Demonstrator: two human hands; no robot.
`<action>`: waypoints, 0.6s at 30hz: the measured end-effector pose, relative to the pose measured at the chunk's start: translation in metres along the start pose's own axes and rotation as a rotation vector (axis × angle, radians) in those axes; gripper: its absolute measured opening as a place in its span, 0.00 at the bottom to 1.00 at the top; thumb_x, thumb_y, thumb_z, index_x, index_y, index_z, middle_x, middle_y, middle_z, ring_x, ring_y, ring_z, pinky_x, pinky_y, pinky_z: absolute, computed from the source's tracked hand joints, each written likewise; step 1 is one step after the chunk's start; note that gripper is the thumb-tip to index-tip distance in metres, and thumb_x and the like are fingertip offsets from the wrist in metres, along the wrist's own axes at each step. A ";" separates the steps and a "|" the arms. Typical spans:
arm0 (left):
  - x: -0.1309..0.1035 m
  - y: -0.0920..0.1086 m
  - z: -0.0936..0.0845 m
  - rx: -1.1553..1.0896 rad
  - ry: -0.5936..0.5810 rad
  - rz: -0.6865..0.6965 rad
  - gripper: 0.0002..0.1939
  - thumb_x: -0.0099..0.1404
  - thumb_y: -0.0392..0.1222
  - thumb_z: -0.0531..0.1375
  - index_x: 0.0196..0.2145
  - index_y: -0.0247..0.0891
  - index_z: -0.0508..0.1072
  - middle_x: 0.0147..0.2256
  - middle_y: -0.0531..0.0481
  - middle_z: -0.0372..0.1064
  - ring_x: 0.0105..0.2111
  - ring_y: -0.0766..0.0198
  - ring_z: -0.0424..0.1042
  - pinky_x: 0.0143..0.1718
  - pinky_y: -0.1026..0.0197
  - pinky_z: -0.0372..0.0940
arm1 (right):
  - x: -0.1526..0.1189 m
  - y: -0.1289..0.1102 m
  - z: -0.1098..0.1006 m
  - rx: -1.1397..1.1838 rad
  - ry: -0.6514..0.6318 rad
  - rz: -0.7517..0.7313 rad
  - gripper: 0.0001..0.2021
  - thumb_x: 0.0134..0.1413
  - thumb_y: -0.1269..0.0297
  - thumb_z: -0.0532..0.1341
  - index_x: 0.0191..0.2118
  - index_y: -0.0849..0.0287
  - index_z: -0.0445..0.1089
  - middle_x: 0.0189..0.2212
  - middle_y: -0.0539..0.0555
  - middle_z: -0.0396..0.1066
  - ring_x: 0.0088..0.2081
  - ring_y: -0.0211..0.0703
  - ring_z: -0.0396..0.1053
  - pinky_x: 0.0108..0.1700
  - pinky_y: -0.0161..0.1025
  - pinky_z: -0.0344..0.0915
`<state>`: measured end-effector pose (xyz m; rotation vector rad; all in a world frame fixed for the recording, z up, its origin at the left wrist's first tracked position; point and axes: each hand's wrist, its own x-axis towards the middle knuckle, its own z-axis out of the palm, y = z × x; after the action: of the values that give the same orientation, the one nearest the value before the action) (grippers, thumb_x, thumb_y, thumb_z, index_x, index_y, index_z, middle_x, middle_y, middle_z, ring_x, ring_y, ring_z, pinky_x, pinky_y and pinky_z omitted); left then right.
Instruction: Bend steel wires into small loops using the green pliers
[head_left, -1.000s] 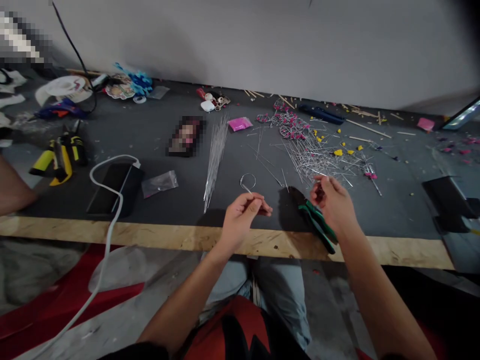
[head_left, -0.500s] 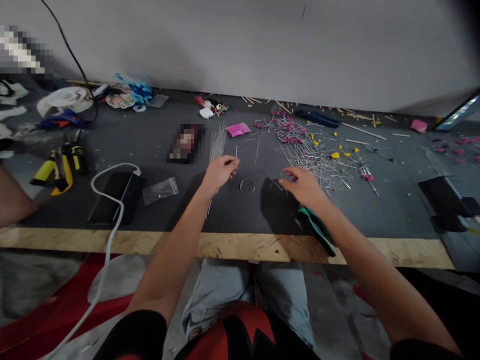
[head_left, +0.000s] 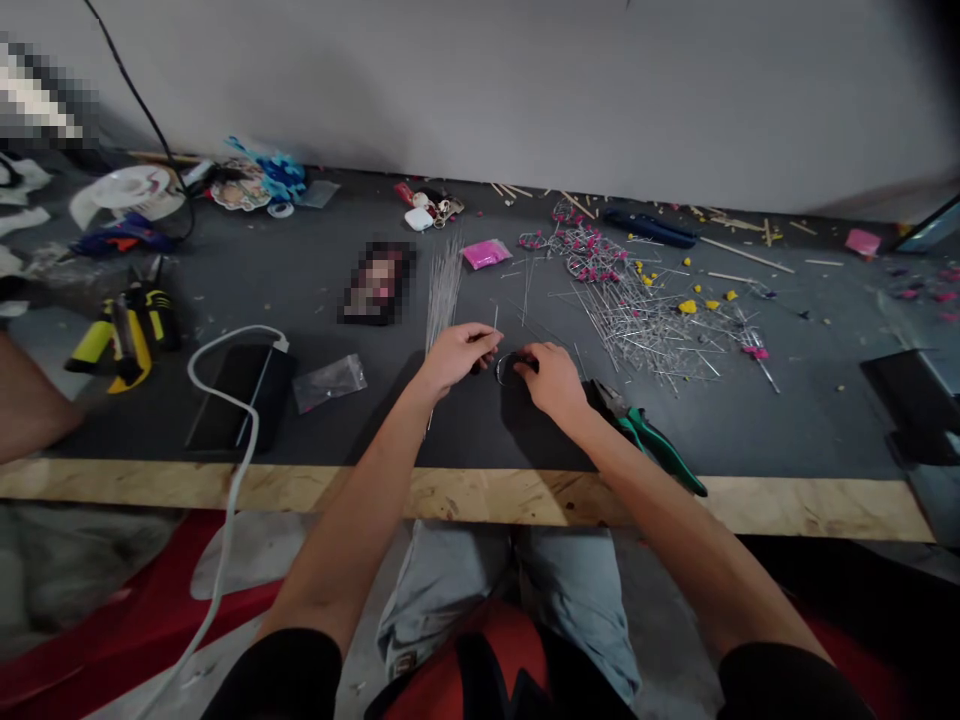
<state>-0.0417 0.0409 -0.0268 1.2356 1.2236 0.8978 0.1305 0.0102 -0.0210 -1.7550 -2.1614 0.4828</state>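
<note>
My left hand (head_left: 463,360) is closed in a pinch, and a short thin metal wire (head_left: 496,317) sticks up from its fingertips. Close to its right, my right hand (head_left: 553,380) has thumb and fingers pinched at the edge of a wire ring (head_left: 500,372); the fingers partly cover that ring. Under and behind my left hand lies a bundle of straight thin wires (head_left: 445,290). Green-handled pliers (head_left: 649,440) lie beside my right forearm, jaws toward the hand.
A large pile of metal wires (head_left: 645,335) with pink and yellow bits spreads to the right. Behind are a pink packet (head_left: 486,253) and keys (head_left: 431,212). A clear bag (head_left: 330,382), a black power bank (head_left: 240,395) with a white cable and yellow-black pliers (head_left: 124,335) lie left.
My right hand has moved left from the edge of the wire pile to the ring and its fingers have closed. The pliers now show more fully. The view has shifted slightly.
</note>
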 end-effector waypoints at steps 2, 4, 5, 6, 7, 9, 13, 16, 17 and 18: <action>-0.001 0.000 0.000 0.016 -0.006 -0.006 0.10 0.57 0.44 0.61 0.34 0.35 0.74 0.26 0.50 0.69 0.22 0.70 0.66 0.23 0.66 0.59 | 0.002 0.001 0.000 -0.003 -0.006 0.002 0.08 0.56 0.66 0.56 0.40 0.60 0.70 0.38 0.56 0.72 0.41 0.46 0.66 0.44 0.40 0.60; -0.002 0.000 0.001 0.019 -0.001 0.001 0.10 0.57 0.44 0.60 0.34 0.35 0.74 0.26 0.50 0.69 0.22 0.70 0.66 0.23 0.66 0.60 | 0.005 0.001 0.000 -0.023 -0.038 0.001 0.08 0.57 0.66 0.56 0.39 0.60 0.70 0.37 0.57 0.72 0.41 0.47 0.67 0.43 0.40 0.60; -0.002 0.000 0.001 0.020 0.000 0.008 0.11 0.57 0.45 0.60 0.34 0.35 0.74 0.26 0.49 0.69 0.23 0.70 0.66 0.23 0.66 0.60 | 0.006 0.000 -0.001 -0.039 -0.056 0.001 0.08 0.57 0.66 0.55 0.39 0.60 0.70 0.37 0.58 0.72 0.41 0.47 0.67 0.43 0.40 0.60; -0.002 0.000 0.001 0.023 -0.001 0.015 0.11 0.57 0.45 0.60 0.34 0.35 0.74 0.26 0.49 0.69 0.23 0.70 0.66 0.23 0.67 0.60 | 0.008 -0.001 -0.002 -0.058 -0.075 0.002 0.09 0.57 0.66 0.54 0.39 0.60 0.70 0.37 0.58 0.72 0.40 0.48 0.68 0.42 0.41 0.60; -0.002 0.000 0.001 0.027 -0.002 0.020 0.11 0.57 0.45 0.60 0.34 0.35 0.74 0.26 0.49 0.68 0.23 0.70 0.66 0.23 0.67 0.60 | 0.009 -0.003 -0.003 -0.078 -0.091 0.005 0.09 0.58 0.67 0.54 0.39 0.61 0.70 0.38 0.59 0.72 0.40 0.48 0.68 0.42 0.41 0.60; -0.001 -0.001 0.002 0.036 -0.001 0.020 0.11 0.57 0.45 0.60 0.34 0.35 0.74 0.26 0.50 0.68 0.22 0.71 0.66 0.22 0.68 0.60 | 0.010 -0.007 -0.007 -0.114 -0.121 0.012 0.10 0.59 0.68 0.52 0.39 0.61 0.70 0.39 0.61 0.71 0.40 0.49 0.68 0.42 0.41 0.60; -0.002 -0.001 0.003 0.028 0.003 0.017 0.11 0.57 0.45 0.60 0.34 0.34 0.74 0.25 0.50 0.68 0.22 0.71 0.65 0.22 0.68 0.60 | 0.010 -0.016 -0.013 -0.166 -0.168 -0.004 0.11 0.59 0.69 0.50 0.40 0.64 0.68 0.40 0.64 0.70 0.40 0.50 0.68 0.41 0.41 0.61; -0.003 0.001 0.004 0.005 0.006 0.016 0.10 0.58 0.44 0.60 0.33 0.33 0.73 0.25 0.50 0.68 0.22 0.71 0.66 0.22 0.68 0.61 | 0.010 -0.020 -0.015 -0.199 -0.179 -0.012 0.12 0.60 0.70 0.49 0.42 0.66 0.67 0.40 0.66 0.70 0.41 0.52 0.68 0.42 0.42 0.61; -0.004 0.002 0.004 -0.012 0.004 -0.001 0.09 0.58 0.43 0.60 0.32 0.33 0.73 0.25 0.50 0.68 0.22 0.71 0.67 0.22 0.68 0.62 | 0.010 -0.020 -0.015 -0.205 -0.184 -0.011 0.12 0.60 0.70 0.49 0.42 0.67 0.67 0.41 0.66 0.69 0.41 0.52 0.68 0.42 0.43 0.61; -0.005 0.003 0.003 -0.035 -0.005 -0.034 0.08 0.58 0.42 0.61 0.31 0.33 0.72 0.25 0.50 0.68 0.23 0.70 0.68 0.23 0.68 0.63 | 0.009 -0.020 -0.016 -0.205 -0.187 -0.008 0.12 0.60 0.70 0.49 0.43 0.66 0.67 0.41 0.66 0.69 0.41 0.52 0.68 0.42 0.43 0.61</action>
<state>-0.0390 0.0361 -0.0230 1.1855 1.2172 0.8872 0.1187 0.0165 0.0022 -1.8728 -2.4226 0.4534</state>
